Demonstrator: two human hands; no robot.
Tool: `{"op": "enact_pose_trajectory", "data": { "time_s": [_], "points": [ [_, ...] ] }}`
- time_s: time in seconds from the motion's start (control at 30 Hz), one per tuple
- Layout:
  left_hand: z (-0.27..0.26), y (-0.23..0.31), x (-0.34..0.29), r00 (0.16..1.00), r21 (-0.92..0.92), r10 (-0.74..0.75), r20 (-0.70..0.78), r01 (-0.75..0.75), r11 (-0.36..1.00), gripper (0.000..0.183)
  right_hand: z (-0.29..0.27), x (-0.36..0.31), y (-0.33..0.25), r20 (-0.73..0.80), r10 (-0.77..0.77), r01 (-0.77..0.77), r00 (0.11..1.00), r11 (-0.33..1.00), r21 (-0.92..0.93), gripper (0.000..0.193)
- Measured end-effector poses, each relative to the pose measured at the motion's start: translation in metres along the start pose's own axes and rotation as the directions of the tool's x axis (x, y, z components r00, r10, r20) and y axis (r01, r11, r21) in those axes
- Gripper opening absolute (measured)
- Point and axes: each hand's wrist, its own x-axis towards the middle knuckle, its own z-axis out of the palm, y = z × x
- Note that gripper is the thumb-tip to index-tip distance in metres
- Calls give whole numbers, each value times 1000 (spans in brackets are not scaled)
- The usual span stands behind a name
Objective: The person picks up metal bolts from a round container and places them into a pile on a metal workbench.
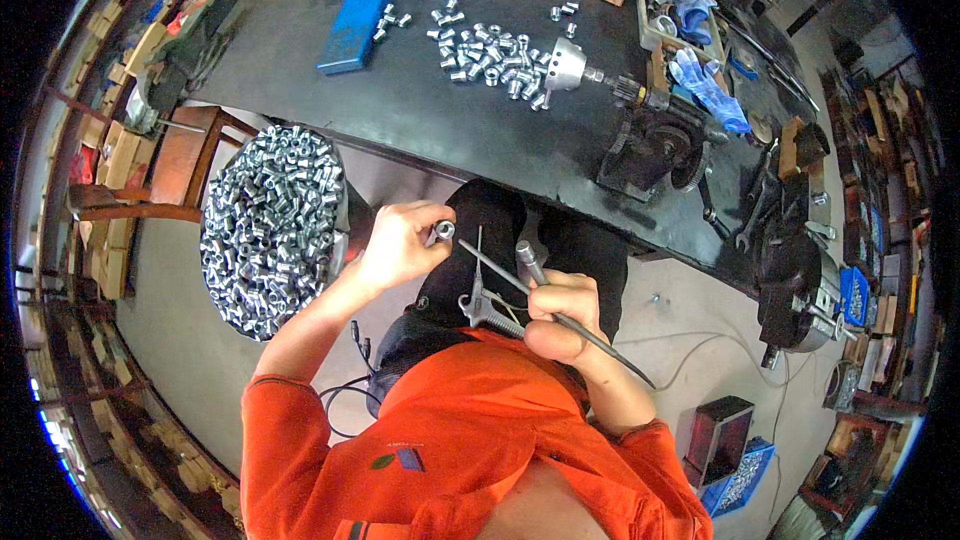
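Observation:
My left hand (402,248) is closed, its thumb and fingertips pinching a small silver metal fitting (443,230) with its open end showing. To its right, my right hand (563,315) is wrapped round a long thin grey rod (618,356), perhaps a round file. The rod's tip lies close to the fitting, apparently just short of it. From the same fist a silver cylindrical piece (527,254) sticks up; its lower part is hidden by the fingers. Between my hands an air blow gun (487,312) with a thin nozzle rests at my lap.
A heaped container of metal fittings (270,230) stands left, beside a wooden chair (185,165). On the dark bench (400,125) lie loose fittings (490,55), a blue box (356,26), and a geared device (655,140) with a silver cone. Blue gloves (708,90) lie far right.

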Motion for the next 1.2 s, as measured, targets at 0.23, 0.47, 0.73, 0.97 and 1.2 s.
{"op": "enact_pose_trajectory", "data": {
  "time_s": [0.23, 0.47, 0.73, 0.97, 1.2],
  "points": [
    [12, 2, -2, 989, 32, 142, -38, -141, 989, 22, 6, 2, 3, 29, 21, -22, 999, 999, 47, 27],
    [28, 5, 1, 973, 96, 223, 53, -227, 969, 22, 27, 7, 45, 75, 7, 3, 997, 993, -121, 22],
    [34, -12, 65, 965, 165, 256, 46, -261, 951, 25, 3, -5, 34, -176, -99, 38, 979, 945, -325, 24],
    [28, -49, 198, 973, 180, 108, -204, -71, 981, 32, -3, -7, 26, -208, -74, 1, 975, 942, -334, 21],
    [-32, -43, 173, 991, -165, -4, -134, -19, 986, 33, 3, -22, 39, -272, -12, -61, 962, 964, -258, 18]
  ]
}}
